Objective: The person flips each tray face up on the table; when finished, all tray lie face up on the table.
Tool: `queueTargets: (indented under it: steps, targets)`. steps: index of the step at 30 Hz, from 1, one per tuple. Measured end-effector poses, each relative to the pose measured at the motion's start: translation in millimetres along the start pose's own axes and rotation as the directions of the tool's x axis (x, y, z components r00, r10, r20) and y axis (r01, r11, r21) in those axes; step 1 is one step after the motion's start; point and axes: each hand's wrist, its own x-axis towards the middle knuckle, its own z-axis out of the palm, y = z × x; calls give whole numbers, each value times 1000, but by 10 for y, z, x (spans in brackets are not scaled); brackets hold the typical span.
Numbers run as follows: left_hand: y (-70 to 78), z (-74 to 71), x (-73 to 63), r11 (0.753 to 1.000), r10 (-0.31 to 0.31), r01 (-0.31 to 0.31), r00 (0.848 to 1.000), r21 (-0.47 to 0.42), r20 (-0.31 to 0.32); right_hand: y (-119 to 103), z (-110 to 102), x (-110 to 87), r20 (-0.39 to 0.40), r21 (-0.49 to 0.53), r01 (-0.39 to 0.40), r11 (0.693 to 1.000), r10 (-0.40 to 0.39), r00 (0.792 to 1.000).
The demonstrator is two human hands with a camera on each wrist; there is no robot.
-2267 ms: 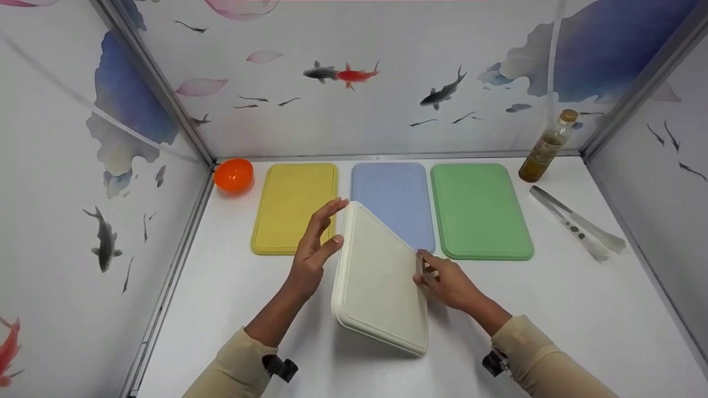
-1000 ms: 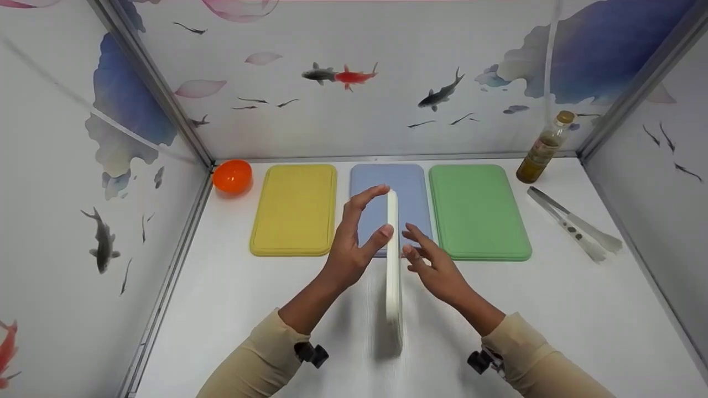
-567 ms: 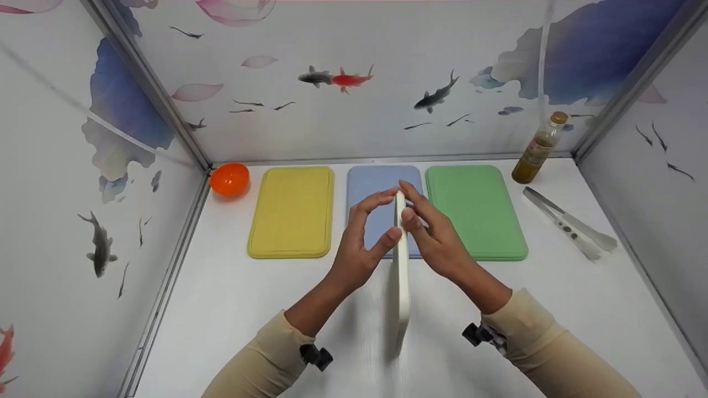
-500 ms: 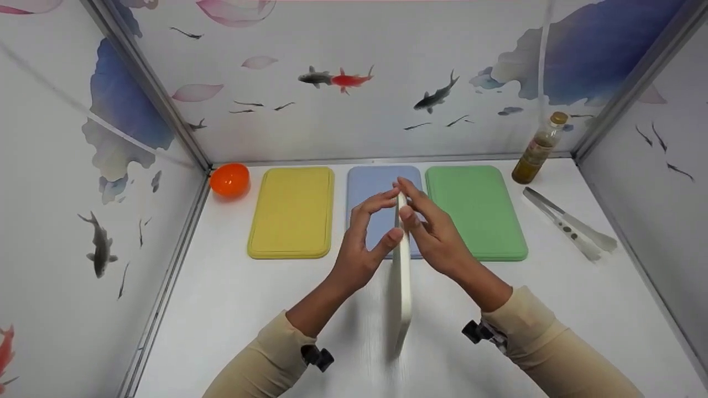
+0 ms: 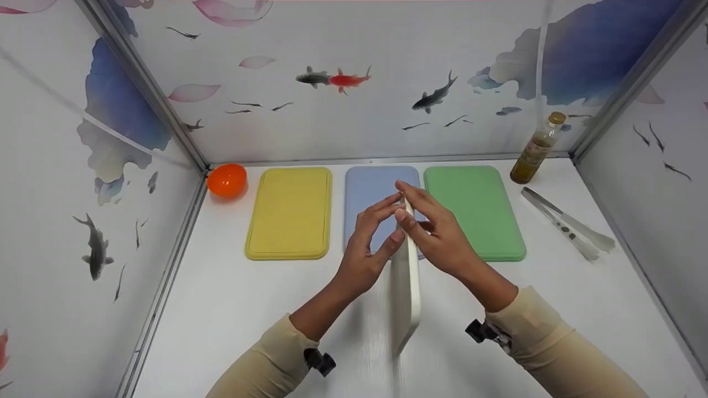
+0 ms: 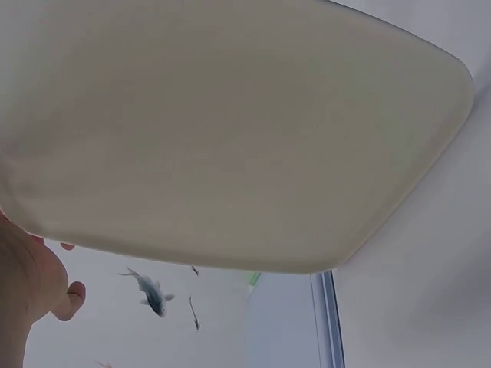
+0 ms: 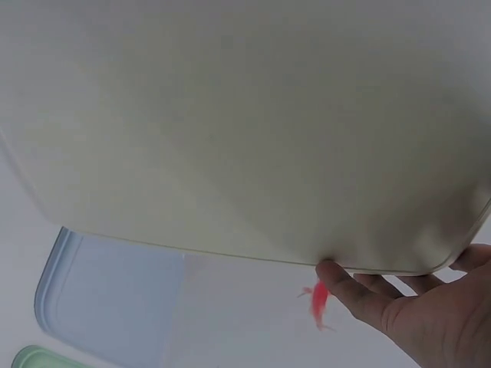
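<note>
A cream cutting board (image 5: pixel 415 284) stands on edge on the white table, its top edge tipped slightly right. At the far end of that edge, my left hand (image 5: pixel 362 254) holds it with fingertips over the corner and thumb at the left face. Opposite, my right hand (image 5: pixel 445 240) grips the same end; in the right wrist view its thumb lies on the broad face and its fingers pass behind the rim. The board's plain face (image 6: pixel 230 138) fills most of the left wrist view. Behind it lies a blue cutting board (image 5: pixel 379 204), partly covered by the hands.
A yellow cutting board (image 5: pixel 289 215) and a green cutting board (image 5: pixel 478 213) lie flat either side of the blue one. An orange bowl (image 5: pixel 227 181) sits at the back left. At the right are an oil bottle (image 5: pixel 534 157) and metal tongs (image 5: pixel 569 221). Printed panels enclose the table.
The cream board has turned from showing its broad face to nearly edge-on, then tipped slightly right. My right hand let go of its right edge and took hold at the far top end.
</note>
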Motion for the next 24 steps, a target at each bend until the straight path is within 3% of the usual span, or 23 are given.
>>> queueTargets:
  steps: [16,24]
  targets:
    - [-241,269,-154,989,-147,148,984,2,102,34,-162,-93,-23,-14,-60,998,60,998]
    - [-426,335,-299,953,-299,303,938,6,176,53,-246,-145,-39,-43,-114,993,112,993]
